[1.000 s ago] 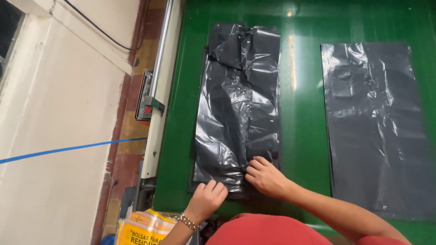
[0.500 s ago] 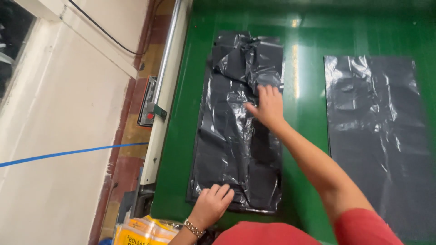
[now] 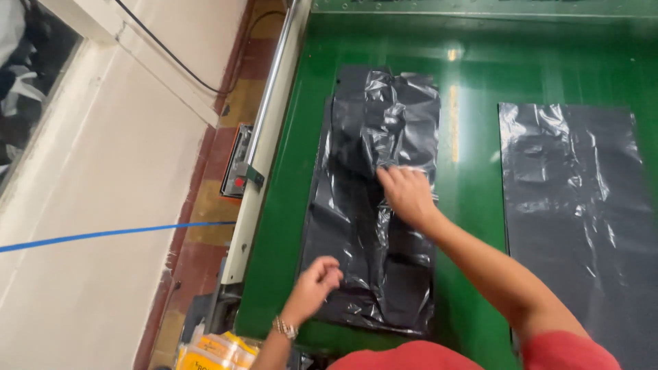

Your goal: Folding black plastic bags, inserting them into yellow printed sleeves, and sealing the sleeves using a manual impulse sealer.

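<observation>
Two black plastic bags on the green table [image 3: 473,171], one person working, two bare hands. The left bag [image 3: 373,205] is the one being handled: long, glossy, very crinkled, lying flat lengthwise near the table's left edge, its near end close to the front edge. The far end looks bunched and folded over on itself. The right hand [image 3: 406,194] lies on the middle of it, fingers spread and pressed flat, not gripping anything as far as I can see. The left hand [image 3: 317,281] is at the bag's near left corner, fingers curled loosely; can't tell if it's actually pinching the plastic. The second bag [image 3: 582,219] lies smoother, well apart toward the right edge.
</observation>
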